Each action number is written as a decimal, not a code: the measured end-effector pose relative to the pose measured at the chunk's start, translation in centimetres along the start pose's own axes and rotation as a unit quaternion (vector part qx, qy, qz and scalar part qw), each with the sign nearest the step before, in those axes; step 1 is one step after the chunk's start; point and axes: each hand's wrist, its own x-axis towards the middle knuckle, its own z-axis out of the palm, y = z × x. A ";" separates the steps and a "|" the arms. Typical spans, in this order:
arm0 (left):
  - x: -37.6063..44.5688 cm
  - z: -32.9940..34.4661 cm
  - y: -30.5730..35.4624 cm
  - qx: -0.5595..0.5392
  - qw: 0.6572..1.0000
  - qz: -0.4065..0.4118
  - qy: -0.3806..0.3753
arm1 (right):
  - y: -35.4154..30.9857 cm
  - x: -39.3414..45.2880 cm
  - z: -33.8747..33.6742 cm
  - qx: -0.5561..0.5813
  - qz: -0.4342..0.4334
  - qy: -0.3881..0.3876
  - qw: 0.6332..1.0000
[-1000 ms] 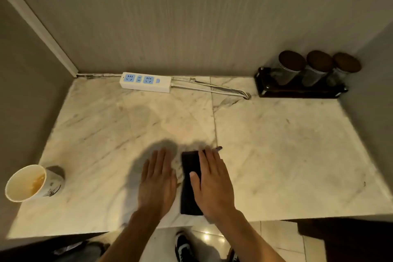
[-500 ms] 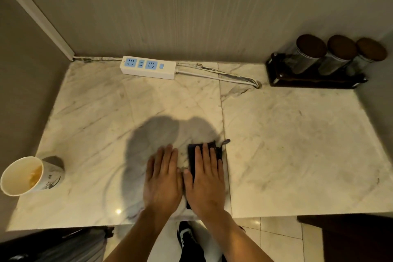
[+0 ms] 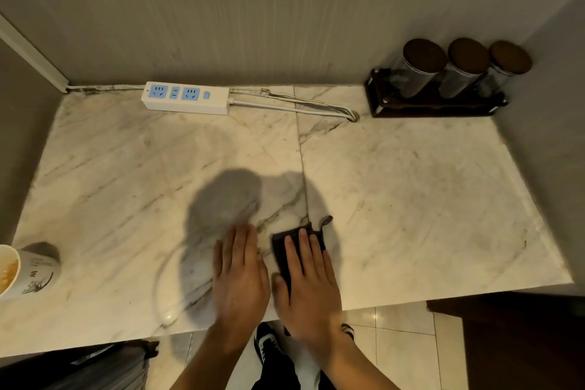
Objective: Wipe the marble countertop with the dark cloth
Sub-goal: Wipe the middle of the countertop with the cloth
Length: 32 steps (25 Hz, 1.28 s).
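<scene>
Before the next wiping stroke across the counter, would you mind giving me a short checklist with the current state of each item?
1. Dark cloth lies flat on the marble countertop: ok.
2. Right hand presses flat on the cloth: ok.
3. Left hand rests on bare marble beside the cloth, not on it: ok.
4. Paper cup, with something yellowish inside, stands upright at the left edge, apart from the hands: ok, though a leftward stroke could reach it.
5. Power strip and cable lie at the back wall, away from the cloth: ok.
6. Cloth damp or dry: cannot tell.
</scene>
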 end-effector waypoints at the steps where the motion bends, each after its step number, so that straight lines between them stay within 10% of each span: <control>1: -0.3 0.2 0.4 -0.002 1.000 0.007 0.008 | 0.8 -0.1 -0.3 -0.005 -0.027 -0.008 1.000; 12: 0.0 1.2 3.5 -0.051 0.998 -0.014 -0.020 | 7.7 3.1 -3.4 -0.079 -0.246 -0.103 0.960; 32: 1.8 3.6 4.5 0.038 0.996 -0.059 -0.050 | 10.2 14.7 -5.4 -0.066 -0.318 -0.111 0.939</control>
